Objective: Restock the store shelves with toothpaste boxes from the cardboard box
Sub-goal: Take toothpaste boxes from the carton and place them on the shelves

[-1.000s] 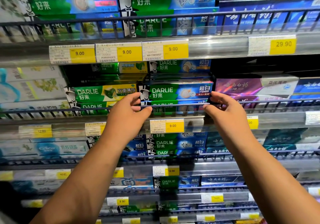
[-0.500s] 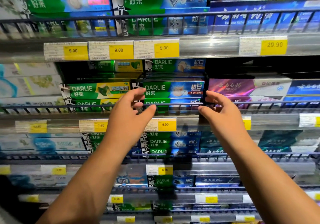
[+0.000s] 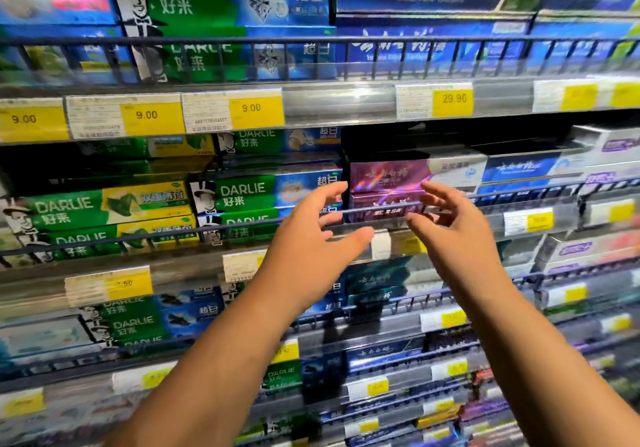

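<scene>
Right now your left grip [image 3: 311,239] and right grip [image 3: 453,235] hang released, fingers spread, holding nothing, before the front rail [image 3: 377,209] of the shelf [image 3: 180,263]. Green-and-blue Darlie boxes [image 3: 263,192] lie stacked behind that rail, with glossy purple boxes [image 3: 388,176] just right of them.

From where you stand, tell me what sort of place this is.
Most likely a supermarket's toothpaste aisle: tiered shelves with wire front rails, stacked Darlie toothpaste boxes facing out, and yellow price tags reading 9.00 and 29.90 along the shelf edges.
</scene>
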`<act>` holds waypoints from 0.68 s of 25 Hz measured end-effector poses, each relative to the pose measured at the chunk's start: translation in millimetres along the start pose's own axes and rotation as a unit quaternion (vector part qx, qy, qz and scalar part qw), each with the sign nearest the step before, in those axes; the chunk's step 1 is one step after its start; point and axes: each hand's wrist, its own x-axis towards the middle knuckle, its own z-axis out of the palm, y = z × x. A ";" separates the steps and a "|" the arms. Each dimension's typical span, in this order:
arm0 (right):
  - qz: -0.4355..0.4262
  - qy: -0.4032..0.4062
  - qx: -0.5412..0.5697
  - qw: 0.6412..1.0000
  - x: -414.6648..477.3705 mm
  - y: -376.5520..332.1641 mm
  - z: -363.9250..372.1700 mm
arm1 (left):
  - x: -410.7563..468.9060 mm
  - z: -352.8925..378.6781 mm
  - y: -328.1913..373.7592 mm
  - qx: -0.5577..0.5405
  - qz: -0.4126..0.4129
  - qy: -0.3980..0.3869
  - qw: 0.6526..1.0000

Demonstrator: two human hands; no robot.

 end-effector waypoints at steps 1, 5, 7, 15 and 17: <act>0.002 0.005 0.000 1.000 2.6 3.3 -8.8 | 1.9 7.3 2.3 -0.004 -0.001 -0.005 1.000; -0.006 0.017 -0.006 1.000 20.4 18.9 -36.8 | 14.6 32.2 5.6 -0.001 -0.008 0.007 1.000; -0.019 0.014 -0.033 0.999 32.6 27.1 -51.0 | 20.8 46.7 7.9 0.003 -0.022 0.031 0.999; -0.065 -0.018 -0.104 0.992 71.8 46.1 -95.8 | 37.4 86.9 13.8 0.115 -0.047 0.168 0.978; -0.074 -0.046 -0.115 0.990 76.5 51.4 -102.2 | 39.0 93.1 15.6 0.121 -0.063 0.187 0.973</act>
